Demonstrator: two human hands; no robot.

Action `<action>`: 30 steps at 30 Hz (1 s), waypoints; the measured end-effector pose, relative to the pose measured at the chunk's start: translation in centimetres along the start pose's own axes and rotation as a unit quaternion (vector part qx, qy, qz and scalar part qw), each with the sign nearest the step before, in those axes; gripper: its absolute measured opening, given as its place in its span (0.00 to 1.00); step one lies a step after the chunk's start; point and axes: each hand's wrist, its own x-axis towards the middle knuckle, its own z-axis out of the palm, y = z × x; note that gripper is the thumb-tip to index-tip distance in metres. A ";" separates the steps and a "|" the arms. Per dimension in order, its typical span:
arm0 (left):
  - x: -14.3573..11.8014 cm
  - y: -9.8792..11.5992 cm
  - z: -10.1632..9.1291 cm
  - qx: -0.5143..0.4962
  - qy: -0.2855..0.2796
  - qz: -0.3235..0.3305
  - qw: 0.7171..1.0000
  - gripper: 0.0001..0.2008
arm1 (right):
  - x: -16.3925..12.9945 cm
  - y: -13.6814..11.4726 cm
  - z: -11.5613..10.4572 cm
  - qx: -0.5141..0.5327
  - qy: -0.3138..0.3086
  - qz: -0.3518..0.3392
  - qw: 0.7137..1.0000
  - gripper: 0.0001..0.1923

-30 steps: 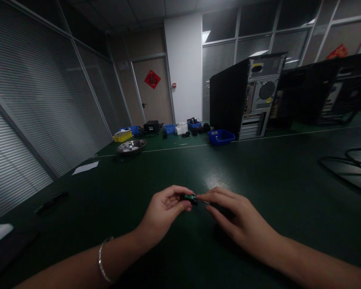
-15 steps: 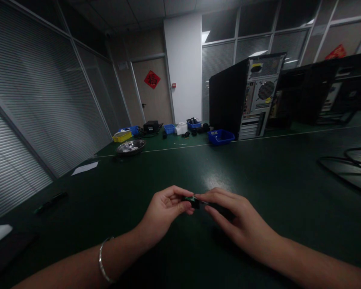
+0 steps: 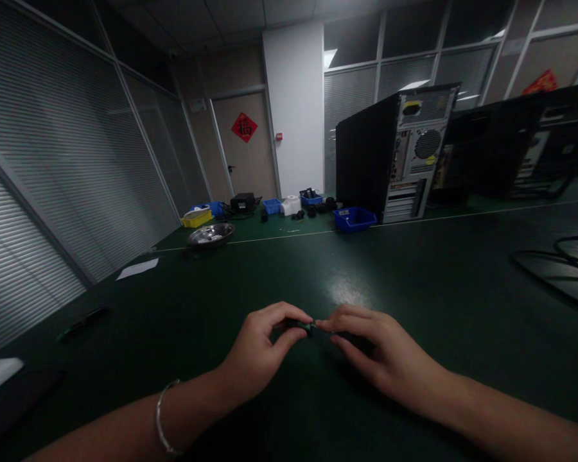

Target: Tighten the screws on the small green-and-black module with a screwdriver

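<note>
- Left hand (image 3: 262, 350) pinches a small dark part (image 3: 302, 326) between thumb and forefinger, with the other fingers curled under; a silver bracelet (image 3: 161, 420) sits on that wrist.
- Right hand (image 3: 380, 353) meets it from the other side, fingertips touching the part's right end, fingers stretched forward and close together; whether it truly grips the part I cannot tell.
- The small dark part sits right between the two hands, just above the dark green surface (image 3: 414, 282), with a glimpse of green at its right end; it is too small and dim to make out any label.
- Far back on the surface stands a black computer tower (image 3: 395, 154), its rear panel with a fan grille facing us, and a blue bin (image 3: 354, 219) just beside its base.
- Left of that lie a metal bowl (image 3: 210, 235), a yellow bin (image 3: 196, 218), more small blue bins and some dark gear, all well apart from the hands.
- A white sheet of paper (image 3: 137, 268) lies near the left edge, and a dark pen-like thing (image 3: 81, 323) lies closer in.
- On the door (image 3: 243, 147) hangs a red diamond sign (image 3: 244, 127) with the character 福; a second red decoration (image 3: 539, 83) shows at the upper right, unreadable from here.
- Black cables (image 3: 559, 269) loop on the surface at the far right.
</note>
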 end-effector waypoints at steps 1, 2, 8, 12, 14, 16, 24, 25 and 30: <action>-0.1 0.0 0.0 0.028 -0.002 0.016 0.999 0.07 | 0.0 0.0 0.0 0.001 -0.006 0.003 1.000 0.16; -0.1 0.0 0.0 0.046 -0.002 0.026 0.999 0.07 | 0.0 0.1 0.0 0.003 -0.009 0.004 1.000 0.16; 0.4 -0.8 0.4 -0.127 -0.021 -0.085 0.988 0.07 | -0.1 -0.2 -0.1 0.014 -0.014 -0.003 1.000 0.15; 0.8 -1.0 0.4 -0.197 -0.019 -0.102 0.975 0.07 | -0.1 -0.5 -0.1 0.020 -0.006 0.002 1.000 0.16; 0.7 -0.9 0.3 -0.203 -0.021 -0.105 0.973 0.07 | 0.0 -0.6 -0.1 0.025 -0.004 0.001 1.000 0.15; 0.6 -0.7 0.3 -0.183 -0.018 -0.095 0.978 0.07 | 0.0 -0.5 -0.1 0.030 -0.001 0.000 1.000 0.14; 0.2 -0.4 0.4 -0.109 -0.005 -0.047 0.993 0.08 | 0.0 -0.5 0.0 0.020 0.011 0.010 1.000 0.13; 0.1 -0.4 0.4 -0.110 -0.004 -0.048 0.993 0.08 | 0.0 -0.5 0.0 0.017 0.010 0.012 1.000 0.13; 0.0 -0.6 0.6 -0.111 0.010 -0.040 0.993 0.07 | -0.1 -0.6 0.0 0.008 0.004 0.018 1.000 0.13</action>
